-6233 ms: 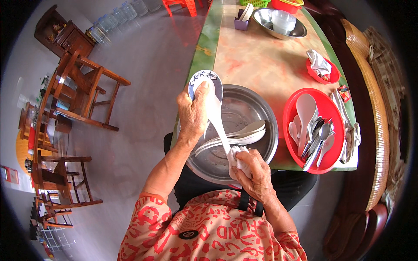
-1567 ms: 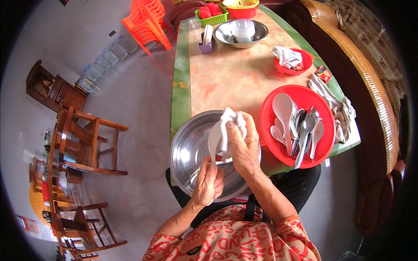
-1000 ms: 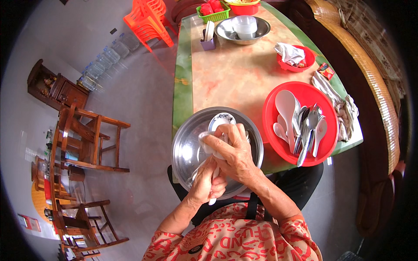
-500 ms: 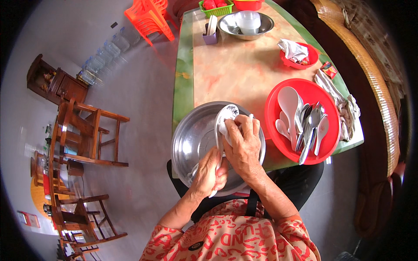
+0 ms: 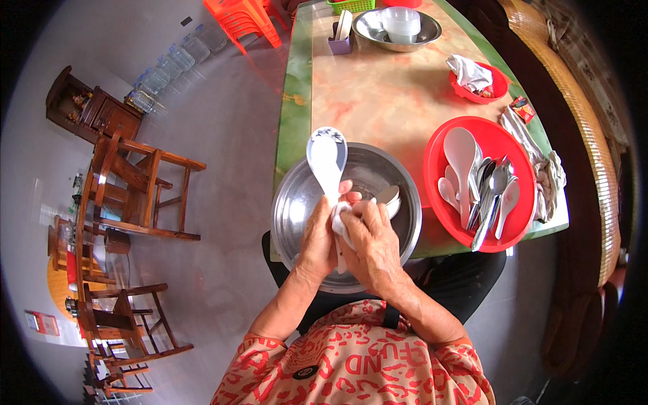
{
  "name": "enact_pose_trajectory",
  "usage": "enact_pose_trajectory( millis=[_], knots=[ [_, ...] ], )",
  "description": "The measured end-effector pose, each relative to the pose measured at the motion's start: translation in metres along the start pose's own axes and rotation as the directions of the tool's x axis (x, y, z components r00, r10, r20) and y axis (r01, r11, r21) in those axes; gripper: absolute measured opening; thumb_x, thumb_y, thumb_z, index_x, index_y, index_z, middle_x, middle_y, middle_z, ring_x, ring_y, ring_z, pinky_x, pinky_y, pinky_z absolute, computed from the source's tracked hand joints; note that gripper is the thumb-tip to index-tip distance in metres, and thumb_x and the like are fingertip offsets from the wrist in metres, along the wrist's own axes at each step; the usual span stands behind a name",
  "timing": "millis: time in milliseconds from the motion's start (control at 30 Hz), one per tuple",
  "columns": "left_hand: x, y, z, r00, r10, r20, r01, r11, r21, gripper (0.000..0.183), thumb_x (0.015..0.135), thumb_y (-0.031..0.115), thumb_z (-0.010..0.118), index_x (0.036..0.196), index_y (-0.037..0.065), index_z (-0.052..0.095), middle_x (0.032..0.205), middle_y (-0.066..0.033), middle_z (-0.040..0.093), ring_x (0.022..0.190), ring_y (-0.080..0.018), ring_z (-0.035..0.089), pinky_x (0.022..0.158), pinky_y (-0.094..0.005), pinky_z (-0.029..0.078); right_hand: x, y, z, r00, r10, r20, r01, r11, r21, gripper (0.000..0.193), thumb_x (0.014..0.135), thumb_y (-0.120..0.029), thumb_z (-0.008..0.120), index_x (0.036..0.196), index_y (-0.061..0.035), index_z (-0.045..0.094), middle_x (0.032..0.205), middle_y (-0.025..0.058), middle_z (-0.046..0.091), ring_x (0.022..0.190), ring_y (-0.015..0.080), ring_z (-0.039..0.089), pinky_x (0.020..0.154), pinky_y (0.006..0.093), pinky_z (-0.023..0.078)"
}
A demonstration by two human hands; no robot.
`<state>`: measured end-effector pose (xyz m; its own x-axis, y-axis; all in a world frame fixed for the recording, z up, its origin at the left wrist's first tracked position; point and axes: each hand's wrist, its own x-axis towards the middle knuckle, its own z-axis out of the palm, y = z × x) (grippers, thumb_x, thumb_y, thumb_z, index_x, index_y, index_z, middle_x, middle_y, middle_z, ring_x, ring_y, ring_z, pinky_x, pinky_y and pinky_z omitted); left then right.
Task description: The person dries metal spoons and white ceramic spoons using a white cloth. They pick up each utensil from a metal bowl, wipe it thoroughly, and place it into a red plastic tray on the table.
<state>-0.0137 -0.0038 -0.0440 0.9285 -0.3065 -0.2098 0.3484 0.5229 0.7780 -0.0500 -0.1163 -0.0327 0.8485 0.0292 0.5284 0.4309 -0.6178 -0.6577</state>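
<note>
A large white serving spoon (image 5: 327, 160) with a dark pattern at its tip is held upright over a steel basin (image 5: 289, 214). My left hand (image 5: 316, 236) is closed around its handle. A white cloth (image 5: 342, 224) is gripped in my right hand (image 5: 372, 244), which presses it on the handle just below the left fingers. Inside the basin, beside my right hand, rest white spoons (image 5: 389, 199), partly covered by that hand. To the right, an oval red basin (image 5: 432, 169) holds a big white rice spoon (image 5: 462, 158) and several metal and white spoons.
Farther along the table (image 5: 378, 94) stand a red basket (image 5: 499, 84) with a white cloth, a steel bowl (image 5: 364, 35) with clear containers, and a purple holder (image 5: 341, 46). A crumpled cloth (image 5: 550, 182) lies at the right edge. Wooden chairs (image 5: 152, 182) are at left.
The spoon's bowl has swung left and up, away from the cloth. My right hand has moved down with the cloth from the bowl to the handle. White spoons in the basin came into view.
</note>
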Motion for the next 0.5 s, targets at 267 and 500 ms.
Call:
enact_pose_trajectory(
  millis=[267, 500],
  knots=[
    [0.008, 0.018, 0.019, 0.996, 0.07, 0.058, -0.068, 0.997, -0.042, 0.041, 0.097, 0.037, 0.039, 0.117, 0.003, 0.048, 0.059, 0.004, 0.034, 0.053, -0.0063, 0.036, 0.051, -0.0218, 0.035, -0.031, 0.001, -0.041, 0.96, -0.126, 0.251, 0.036, 0.941, 0.336, 0.024, 0.066, -0.006, 0.065, 0.089, -0.0008, 0.06, 0.093, 0.013, 0.052, 0.08, 0.0312, 0.052, 0.071, 0.0386, 0.045],
    [0.013, 0.004, 0.074, 0.99, -0.054, 0.132, 0.031, 0.985, 0.173, 0.037, 0.096, 0.035, 0.042, 0.109, 0.002, 0.049, 0.061, 0.001, 0.037, 0.053, -0.0083, 0.036, 0.049, -0.0218, 0.032, -0.045, 0.013, -0.092, 0.96, 0.225, 0.166, -0.278, 0.83, 0.483, 0.026, 0.077, -0.019, 0.067, 0.093, 0.0006, 0.062, 0.083, 0.0134, 0.054, 0.076, 0.0266, 0.057, 0.066, 0.0345, 0.047]
  ],
)
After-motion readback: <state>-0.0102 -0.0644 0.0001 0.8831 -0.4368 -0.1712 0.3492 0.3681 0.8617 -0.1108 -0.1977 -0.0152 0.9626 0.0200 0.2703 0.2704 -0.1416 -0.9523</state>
